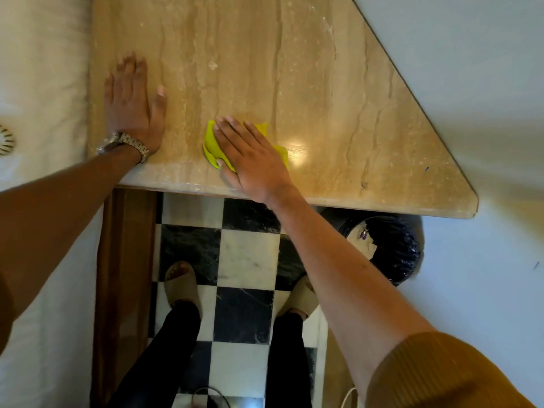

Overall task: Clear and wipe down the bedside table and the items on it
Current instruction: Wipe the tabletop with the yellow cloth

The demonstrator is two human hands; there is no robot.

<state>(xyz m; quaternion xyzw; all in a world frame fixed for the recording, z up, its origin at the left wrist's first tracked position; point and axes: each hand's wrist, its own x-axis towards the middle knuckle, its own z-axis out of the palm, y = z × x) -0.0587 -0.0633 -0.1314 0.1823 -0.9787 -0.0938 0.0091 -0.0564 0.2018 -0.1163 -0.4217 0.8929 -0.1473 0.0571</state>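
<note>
The bedside table (338, 92) has a tan stone top cut to a slanted right edge, and nothing stands on it. A small pale scrap (212, 65) lies near its middle. My right hand (250, 156) lies flat, palm down, pressing a yellow cloth (211, 144) onto the top close to the front edge. My left hand (132, 104), with a metal watch at the wrist, rests flat and spread on the top's left part, holding nothing.
A cream bed cover (41, 83) borders the table on the left. A white wall (485, 83) runs along the slanted right edge. Below are a black-and-white chequered floor (247, 257), my feet in sandals, a black bag (394, 248) under the table and a brown wooden bed frame (123, 260).
</note>
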